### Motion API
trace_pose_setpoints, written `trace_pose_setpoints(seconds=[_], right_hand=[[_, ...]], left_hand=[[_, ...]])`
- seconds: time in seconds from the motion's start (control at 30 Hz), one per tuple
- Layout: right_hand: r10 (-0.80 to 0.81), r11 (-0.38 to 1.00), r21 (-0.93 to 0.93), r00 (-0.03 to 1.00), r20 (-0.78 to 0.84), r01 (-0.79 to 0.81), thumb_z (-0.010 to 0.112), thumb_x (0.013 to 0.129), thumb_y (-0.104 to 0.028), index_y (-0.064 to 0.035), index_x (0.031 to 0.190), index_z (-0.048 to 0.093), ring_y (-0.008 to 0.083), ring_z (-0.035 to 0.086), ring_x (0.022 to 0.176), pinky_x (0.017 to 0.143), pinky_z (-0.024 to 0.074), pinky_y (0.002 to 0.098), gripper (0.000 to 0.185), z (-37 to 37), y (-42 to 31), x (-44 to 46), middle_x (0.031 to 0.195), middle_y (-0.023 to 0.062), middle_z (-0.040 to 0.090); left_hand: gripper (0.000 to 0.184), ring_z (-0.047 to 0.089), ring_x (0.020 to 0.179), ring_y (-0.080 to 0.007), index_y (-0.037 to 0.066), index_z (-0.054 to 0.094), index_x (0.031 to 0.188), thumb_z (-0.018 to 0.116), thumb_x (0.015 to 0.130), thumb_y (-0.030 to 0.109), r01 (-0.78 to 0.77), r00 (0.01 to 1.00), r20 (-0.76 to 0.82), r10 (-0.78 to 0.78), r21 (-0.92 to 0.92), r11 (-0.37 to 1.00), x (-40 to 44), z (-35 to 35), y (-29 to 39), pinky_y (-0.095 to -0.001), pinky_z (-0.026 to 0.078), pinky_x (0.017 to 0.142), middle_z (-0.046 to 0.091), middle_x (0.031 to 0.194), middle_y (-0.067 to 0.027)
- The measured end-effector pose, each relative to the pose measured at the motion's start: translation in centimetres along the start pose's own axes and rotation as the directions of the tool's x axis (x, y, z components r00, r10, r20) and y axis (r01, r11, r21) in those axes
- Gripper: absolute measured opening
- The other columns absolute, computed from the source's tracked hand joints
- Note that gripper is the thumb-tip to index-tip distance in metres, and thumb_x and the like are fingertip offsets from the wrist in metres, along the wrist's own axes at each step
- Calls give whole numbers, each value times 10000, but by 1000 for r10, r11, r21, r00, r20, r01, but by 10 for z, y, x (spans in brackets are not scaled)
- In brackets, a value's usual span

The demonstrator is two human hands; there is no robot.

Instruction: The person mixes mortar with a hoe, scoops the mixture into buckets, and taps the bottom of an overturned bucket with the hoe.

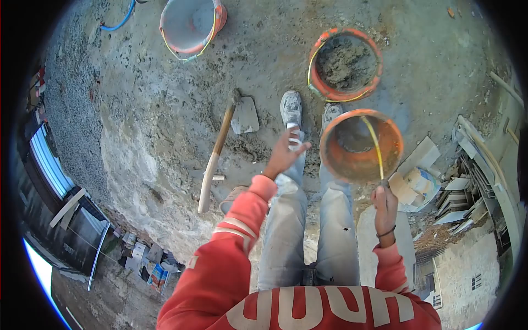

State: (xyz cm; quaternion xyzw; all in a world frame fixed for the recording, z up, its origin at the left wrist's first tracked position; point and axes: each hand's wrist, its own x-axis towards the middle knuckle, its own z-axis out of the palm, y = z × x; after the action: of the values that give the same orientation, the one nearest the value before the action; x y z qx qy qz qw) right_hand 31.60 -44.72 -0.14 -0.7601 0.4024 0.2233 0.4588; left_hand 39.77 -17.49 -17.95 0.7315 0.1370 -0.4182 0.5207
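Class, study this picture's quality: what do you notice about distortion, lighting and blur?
Head view: fisheye distortion within black corners; head view: soft light, no crisp shadows on the ground, a blown-out white patch at lower left; head view: the left hand looks slightly blurred, the hoe sharper.

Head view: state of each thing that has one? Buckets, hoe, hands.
Near bucket: held by its handle, mouth up, grey residue inside
Middle bucket: upright on the ground, handle down, holding a grey-brown mix
Far bucket: upright on the ground, handle down; grey inside, coating or liquid unclear
Hoe: lying on the ground, unheld
Left hand: open, off the buckets and hoe
Right hand: closed on the near bucket's handle
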Motion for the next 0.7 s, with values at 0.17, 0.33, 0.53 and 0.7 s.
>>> trace_pose_setpoints(seconds=[0.17, 0.33, 0.53, 0.7], right_hand=[[-65, 964, -258, 997, 30, 70, 526, 951, -278, 13, 681, 537, 214, 430, 537, 546, 357, 360, 397, -6, -63, -11, 572, 122, 468], [-170, 951, -272, 983, -68, 146, 547, 939, -300, 22, 692, 559, 272, 414, 503, 523, 353, 389, 406, -4, -88, 41, 564, 165, 475], [-279, 935, -246, 958, -73, 254, 568, 923, -320, 42, 722, 563, 329, 421, 512, 521, 366, 407, 414, 1, -104, 113, 592, 198, 474], [-319, 923, -255, 943, -94, 287, 574, 913, -326, 40, 742, 579, 359, 441, 539, 537, 384, 403, 404, 0, -100, 161, 615, 214, 492]], left_hand=[[358, 595, 717, -232, 6, 508, 1027, 639, 876, 303, 166, 964, -235, -120, 183, 969, -39, 70, 45, -383, 473, 657, 607, 786, -109], [216, 565, 576, -140, 16, 489, 876, 587, 920, 203, 77, 923, -362, -126, -146, 986, -56, 78, 68, -279, 495, 552, 552, 654, -39], [184, 555, 547, -88, 32, 484, 845, 578, 933, 163, 28, 914, -286, -289, -665, 746, -32, 88, 135, -225, 495, 481, 555, 667, -35], [176, 564, 575, -94, 24, 490, 858, 589, 925, 154, 71, 869, -298, -395, -715, 695, -13, 108, 163, -236, 557, 532, 555, 719, -38]])
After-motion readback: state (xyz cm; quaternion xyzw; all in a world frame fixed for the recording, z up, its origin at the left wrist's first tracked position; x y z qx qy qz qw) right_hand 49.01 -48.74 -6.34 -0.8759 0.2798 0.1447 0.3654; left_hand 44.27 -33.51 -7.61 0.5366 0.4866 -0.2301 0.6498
